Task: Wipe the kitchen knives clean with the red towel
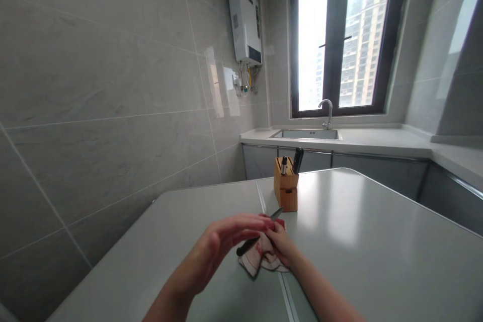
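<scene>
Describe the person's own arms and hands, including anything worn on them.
The left hand and right hand are bare, with no gloves. Both forearms are slim and uncovered as far as they show: no sleeve, watch or bracelet. No ring can be made out, though some fingers are hidden.

The pale table (362, 251) is crossed by a light strip (287, 298); beside it, a wooden knife block (289, 201) is stood upright. Whether the patterned cloth (252, 261) is supported there cannot be told.
</scene>
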Tool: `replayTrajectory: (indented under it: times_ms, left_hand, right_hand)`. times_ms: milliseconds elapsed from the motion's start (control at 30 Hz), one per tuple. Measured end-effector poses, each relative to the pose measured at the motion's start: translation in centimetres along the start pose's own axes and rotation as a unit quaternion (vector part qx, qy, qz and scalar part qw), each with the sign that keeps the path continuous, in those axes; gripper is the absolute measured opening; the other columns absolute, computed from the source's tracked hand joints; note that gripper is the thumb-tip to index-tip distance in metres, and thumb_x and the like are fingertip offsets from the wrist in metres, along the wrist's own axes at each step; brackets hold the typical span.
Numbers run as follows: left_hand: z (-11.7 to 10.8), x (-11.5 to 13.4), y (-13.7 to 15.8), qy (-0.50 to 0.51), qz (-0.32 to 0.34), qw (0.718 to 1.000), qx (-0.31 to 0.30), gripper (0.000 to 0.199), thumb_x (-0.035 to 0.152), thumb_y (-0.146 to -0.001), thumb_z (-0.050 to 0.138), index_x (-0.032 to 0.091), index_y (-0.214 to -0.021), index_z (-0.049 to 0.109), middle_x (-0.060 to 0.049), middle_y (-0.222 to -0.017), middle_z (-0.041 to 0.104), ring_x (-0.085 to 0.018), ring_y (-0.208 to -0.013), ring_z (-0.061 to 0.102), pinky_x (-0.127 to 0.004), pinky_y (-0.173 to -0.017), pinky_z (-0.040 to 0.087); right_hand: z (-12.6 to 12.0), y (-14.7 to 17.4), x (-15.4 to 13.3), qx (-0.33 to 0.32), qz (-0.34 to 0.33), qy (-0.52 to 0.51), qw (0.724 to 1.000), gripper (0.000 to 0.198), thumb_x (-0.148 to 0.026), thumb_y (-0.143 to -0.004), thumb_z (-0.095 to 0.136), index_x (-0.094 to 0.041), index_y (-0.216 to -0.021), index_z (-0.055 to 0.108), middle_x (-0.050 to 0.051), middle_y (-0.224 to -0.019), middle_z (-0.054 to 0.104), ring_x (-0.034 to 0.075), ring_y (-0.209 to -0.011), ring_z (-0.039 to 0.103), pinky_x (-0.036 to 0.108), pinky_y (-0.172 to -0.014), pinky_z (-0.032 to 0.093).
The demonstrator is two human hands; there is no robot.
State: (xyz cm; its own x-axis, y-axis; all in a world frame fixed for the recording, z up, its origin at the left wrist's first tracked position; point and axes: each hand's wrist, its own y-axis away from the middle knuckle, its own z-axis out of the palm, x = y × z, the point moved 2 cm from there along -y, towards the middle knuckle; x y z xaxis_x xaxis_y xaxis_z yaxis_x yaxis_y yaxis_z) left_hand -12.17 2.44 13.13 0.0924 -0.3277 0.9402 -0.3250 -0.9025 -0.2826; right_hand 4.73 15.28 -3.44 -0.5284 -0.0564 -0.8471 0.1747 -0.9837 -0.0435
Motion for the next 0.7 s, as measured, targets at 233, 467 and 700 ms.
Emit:
replayTrajectory:
  times_ms: [233, 467, 700]
  left_hand:
    - [-0.9, -14.1, -2.7, -0.072, -0.067, 0.986, 0.137, 0.046, 0.052, -0.072, 0.057, 0.014, -0.098, 0.066, -0.015, -0.105, 0.065, -0.027, -0.098, 0.059, -0.037, -0.085, 0.046]
    - [-0.5, -18.2, -3.9, -0.086, -0.048, 0.992, 0.082, 0.04, 0.046, -0.077, 0.054, 0.015, -0.101, 0.064, -0.01, -0.095, 0.067, -0.022, -0.084, 0.061, -0.029, -0.073, 0.047]
    - [-0.7, -19.5, -4.5, -0.176, -0.038, 0.98, 0.087, 0.034, 0.048, -0.071, 0.059, 0.014, -0.068, 0.062, -0.002, -0.063, 0.057, -0.015, -0.058, 0.049, -0.023, -0.054, 0.037]
  right_hand:
    - [-0.2, -0.1, 0.5, -0.011, 0.013, -0.038, 0.999, 0.032, -0.034, -0.062, 0.074, -0.015, -0.086, 0.063, 0.006, -0.079, 0.07, 0.023, -0.082, 0.065, 0.035, -0.077, 0.05]
    - [0.1, -0.2, 0.2, 0.003, -0.009, -0.039, 0.999, 0.031, -0.034, -0.059, 0.076, -0.018, -0.082, 0.065, 0.005, -0.077, 0.069, 0.024, -0.078, 0.065, 0.038, -0.077, 0.05]
    - [0.3, -0.2, -0.1, 0.027, -0.003, -0.019, 0.999, 0.035, -0.04, -0.053, 0.078, -0.018, -0.077, 0.066, 0.006, -0.072, 0.068, 0.026, -0.076, 0.064, 0.039, -0.072, 0.051]
